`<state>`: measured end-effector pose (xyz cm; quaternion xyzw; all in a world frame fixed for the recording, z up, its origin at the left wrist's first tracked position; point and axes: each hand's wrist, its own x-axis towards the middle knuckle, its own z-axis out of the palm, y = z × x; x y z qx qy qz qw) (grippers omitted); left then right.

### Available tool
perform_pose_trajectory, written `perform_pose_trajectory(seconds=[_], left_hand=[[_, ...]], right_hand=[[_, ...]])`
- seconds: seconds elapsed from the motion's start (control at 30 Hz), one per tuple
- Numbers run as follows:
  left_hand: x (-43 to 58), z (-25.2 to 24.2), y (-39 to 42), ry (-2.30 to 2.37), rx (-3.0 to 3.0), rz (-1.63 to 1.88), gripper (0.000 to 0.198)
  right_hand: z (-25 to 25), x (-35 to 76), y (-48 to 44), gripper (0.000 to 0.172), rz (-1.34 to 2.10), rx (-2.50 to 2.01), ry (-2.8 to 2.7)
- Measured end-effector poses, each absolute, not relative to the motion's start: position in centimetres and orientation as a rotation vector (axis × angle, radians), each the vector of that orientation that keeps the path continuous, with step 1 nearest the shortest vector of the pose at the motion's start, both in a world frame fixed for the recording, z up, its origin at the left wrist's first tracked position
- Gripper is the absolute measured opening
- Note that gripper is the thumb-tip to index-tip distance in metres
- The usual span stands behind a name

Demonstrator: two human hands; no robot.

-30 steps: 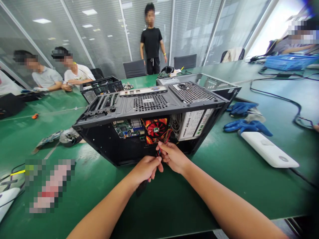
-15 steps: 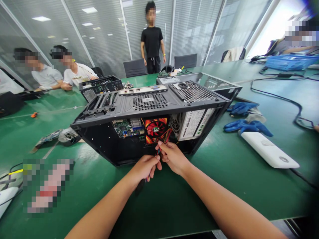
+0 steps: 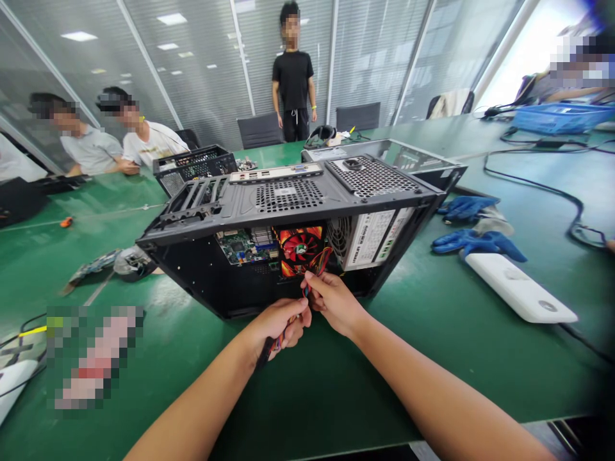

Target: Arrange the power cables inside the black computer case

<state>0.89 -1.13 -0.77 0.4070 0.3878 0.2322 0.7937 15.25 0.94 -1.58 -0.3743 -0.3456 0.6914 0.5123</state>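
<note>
In front of me an open black computer case (image 3: 187, 272) stands on the green table, its vented rear panel facing up. Inside show a motherboard (image 3: 245, 246), a red-and-black cooling fan (image 3: 300, 248) and a power supply (image 3: 377, 240) with a white label. Coloured power cables (image 3: 323, 261) run out of the case beside the fan. My left hand (image 3: 283, 321) is closed around the bundle, and a black end sticks out below its palm. Close beside it, my right hand (image 3: 331, 301) pinches the wires near the case opening. The wire ends between my fingers are hidden.
Blue gloves (image 3: 480, 244) and a white power strip (image 3: 521, 288) lie to the right. Another case (image 3: 192, 165) stands at the back left. A blue basket (image 3: 562, 120) is at the far right. Across the table two people sit and one person (image 3: 293, 80) stands.
My left hand has turned slightly, so more of the cable bundle shows beneath its fingers. The right hand is almost unmoved, and the case stays in place.
</note>
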Motion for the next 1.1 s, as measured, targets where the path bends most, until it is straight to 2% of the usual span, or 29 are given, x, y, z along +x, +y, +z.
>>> perform_pose_trajectory(seconds=[0.27,0.47,0.7,0.83,0.97,1.1], left_hand=[[1.0,-1.0,-0.8,0.985,1.21,0.391,0.053],[1.5,-0.2,-1.3,0.951,1.066,0.395,0.043],[2.0,-0.2,-2.0,1.541,1.991,0.322,0.037],[2.1,-0.1,-2.4,1.732,2.247,0.141,0.04],[2.2,0.0,-2.4,1.736,2.23,0.196,0.039],[1.9,-0.2,-1.9,1.39,1.695,0.367,0.042]], right_hand=[[-1.2,16.0,0.9,0.041,1.734,-0.955,-0.831],[-0.9,16.4,0.9,0.04,1.77,-0.994,-0.824],[-1.5,16.0,0.9,0.042,1.729,-1.011,-0.813],[-1.7,15.6,0.7,0.041,1.682,-1.018,-0.803],[-1.7,15.6,0.7,0.04,1.66,-1.04,-0.815],[-1.5,16.0,0.9,0.04,1.729,-0.993,-0.821]])
